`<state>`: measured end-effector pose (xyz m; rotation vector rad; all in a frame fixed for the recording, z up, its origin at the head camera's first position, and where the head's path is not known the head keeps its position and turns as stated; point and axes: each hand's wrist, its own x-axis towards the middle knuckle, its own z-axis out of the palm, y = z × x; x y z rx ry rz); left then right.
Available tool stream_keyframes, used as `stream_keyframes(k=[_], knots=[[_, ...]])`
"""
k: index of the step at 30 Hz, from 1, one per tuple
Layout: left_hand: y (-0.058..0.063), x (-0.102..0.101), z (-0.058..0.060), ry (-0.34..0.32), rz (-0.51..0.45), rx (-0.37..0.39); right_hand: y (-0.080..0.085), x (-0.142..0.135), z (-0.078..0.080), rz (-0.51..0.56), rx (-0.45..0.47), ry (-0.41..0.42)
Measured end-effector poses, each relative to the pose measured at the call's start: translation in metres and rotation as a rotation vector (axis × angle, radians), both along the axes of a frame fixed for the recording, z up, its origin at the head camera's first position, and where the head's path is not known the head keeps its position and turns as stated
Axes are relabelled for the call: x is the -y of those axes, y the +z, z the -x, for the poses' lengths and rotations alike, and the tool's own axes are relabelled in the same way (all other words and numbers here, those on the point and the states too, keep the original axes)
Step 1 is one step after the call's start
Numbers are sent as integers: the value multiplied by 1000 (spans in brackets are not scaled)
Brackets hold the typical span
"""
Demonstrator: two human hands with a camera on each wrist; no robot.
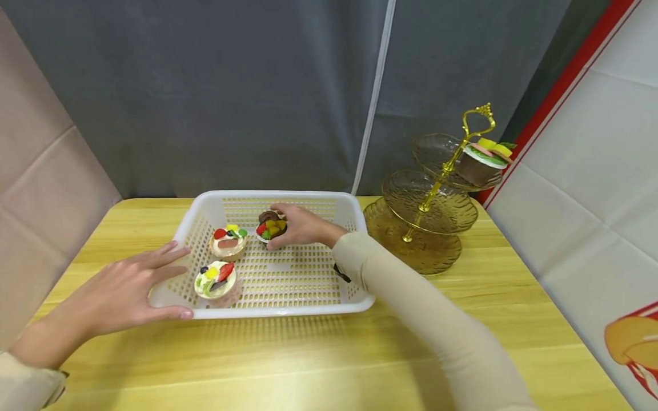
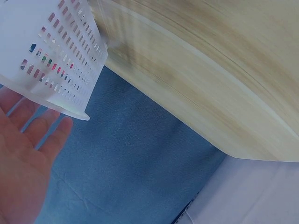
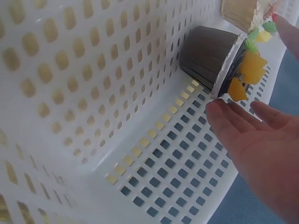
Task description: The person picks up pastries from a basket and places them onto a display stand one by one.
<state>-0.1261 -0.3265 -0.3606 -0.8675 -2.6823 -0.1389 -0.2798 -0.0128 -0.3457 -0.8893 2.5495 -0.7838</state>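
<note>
A white perforated basket (image 1: 288, 311) holds three cupcakes. My right hand (image 1: 300, 225) reaches inside it around a dark-cupped cupcake (image 1: 272, 228) topped with chocolate and yellow fruit pieces. Thumb and fingers are spread on opposite sides of this cupcake; in the right wrist view the extended fingertips (image 3: 216, 108) are right at its rim. To its left are a cupcake with a red berry and a yellow piece (image 1: 228, 244) and, nearer me, a cream-topped cupcake (image 1: 216, 279) with strawberry. My left hand (image 1: 136, 285) lies spread at the basket's left end, its extended fingers along the rim.
A three-tier amber glass stand (image 1: 432, 200) with a gold handle rises to the basket's right. On its top plate sits a dark-cupped cupcake (image 1: 483, 162) with yellow pieces. Grey curtain (image 1: 231, 103) backs the wooden table (image 1: 288, 365), with pale walls on both sides.
</note>
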Motion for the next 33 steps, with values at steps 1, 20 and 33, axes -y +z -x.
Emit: stream_keyframes(k=[1,20,33], knots=[[0,0,0,0,0,-1,-1,1,0,-4,-3,-4],[-1,0,0,-6,-8,-17,-9,17,3,-29,-75,1],[0,1,0,-3,1,-7,-15,26,-1,-44,-65,-39]])
